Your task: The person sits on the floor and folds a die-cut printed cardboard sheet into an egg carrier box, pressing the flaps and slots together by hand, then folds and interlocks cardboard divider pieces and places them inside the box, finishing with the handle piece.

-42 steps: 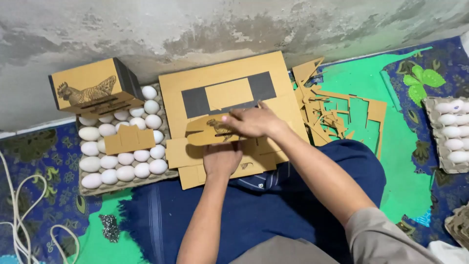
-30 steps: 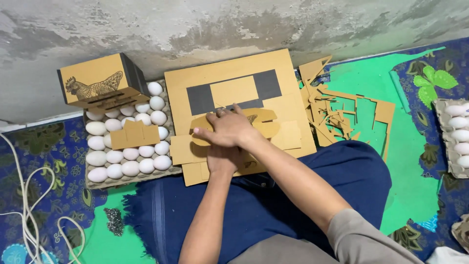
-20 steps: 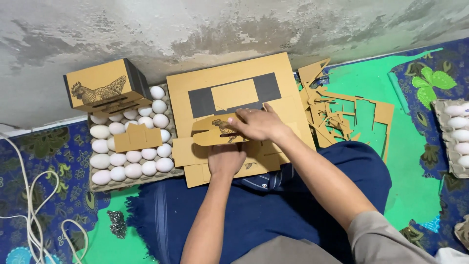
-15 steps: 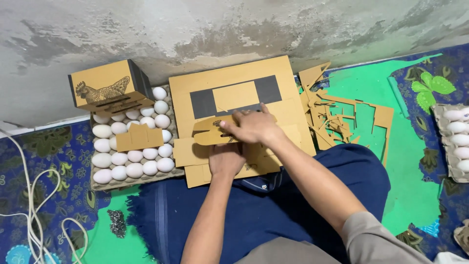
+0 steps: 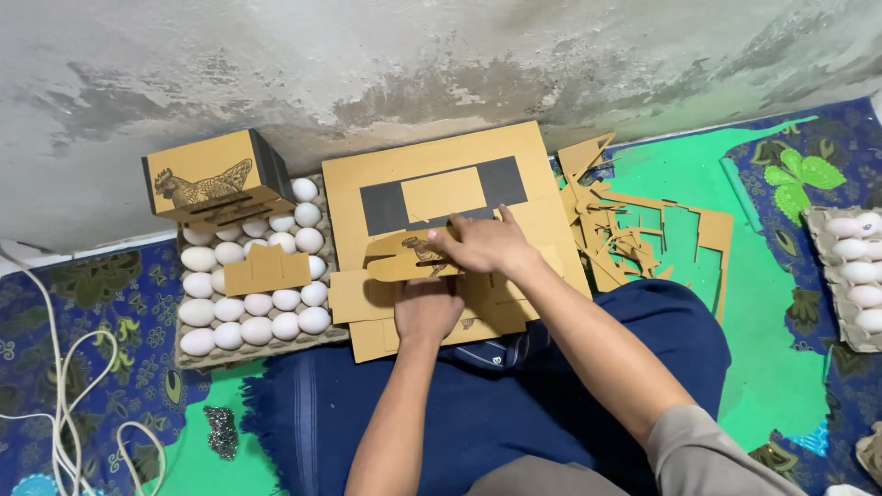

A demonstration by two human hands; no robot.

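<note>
Head view, single entry.

Change since the picture half a second back: none of note. Both hands sit in the same places on the cardboard, and the egg tray, box and scraps have kept their layout.

Right hand (image 5: pixel 482 246): grip clenched on the cut cardboard piece (image 5: pixel 404 260), a rounded tan cut-out with a slot and a small printed bird. Fingers lie over its right end; the piece runs out from the grip toward 9 o'clock.

Left hand (image 5: pixel 427 310): directly at 6 o'clock of the cut piece, pressed flat on the flat cardboard sheets (image 5: pixel 367 317) that lie across the lap. Whether its grip closes on anything I cannot tell; the fingertips are hidden under the piece.

Large cardboard panel (image 5: pixel 432 174): tan with dark grey blocks, lying at 12 o'clock of both hands, its far edge against the wall (image 5: pixel 441 64).

Egg tray (image 5: pixel 262 344): at 9 o'clock of the hands, filled with white eggs (image 5: pixel 257 303). A small notched cardboard piece (image 5: pixel 266 271) rests on the eggs.

Folded box (image 5: pixel 207 174): printed with a hen, sitting on the tray's far end, at 10 o'clock.

Cardboard scraps (image 5: pixel 643 239): heaped at 3 o'clock on the green mat (image 5: pixel 781 367).

Second egg tray (image 5: pixel 850 276): at the right frame edge.

White cable (image 5: pixel 60 386): coiled on the floor at 8 o'clock.
</note>
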